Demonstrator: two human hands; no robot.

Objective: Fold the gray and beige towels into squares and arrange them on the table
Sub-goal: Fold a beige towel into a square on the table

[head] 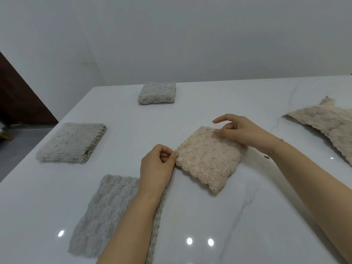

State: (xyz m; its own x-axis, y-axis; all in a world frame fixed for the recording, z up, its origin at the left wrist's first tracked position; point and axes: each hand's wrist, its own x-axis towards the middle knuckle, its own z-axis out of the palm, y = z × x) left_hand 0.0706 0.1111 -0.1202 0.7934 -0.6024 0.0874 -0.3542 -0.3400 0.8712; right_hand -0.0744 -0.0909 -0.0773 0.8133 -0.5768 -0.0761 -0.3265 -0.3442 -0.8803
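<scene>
A folded beige towel (207,159) lies as a square at the middle of the white table (209,216). My left hand (158,166) pinches its left corner between thumb and fingers. My right hand (240,130) pinches its far corner, the forefinger lifted. Three gray towels lie folded on the left: one far back (157,92), one at mid left (72,142), and one near me (106,214) partly under my left forearm. An unfolded beige towel (327,124) lies spread at the right edge.
The table's left edge runs diagonally beside a gray floor and a dark brown door (17,100). A pale wall stands close behind the table's far edge. Ceiling lights glare on the glossy top near me.
</scene>
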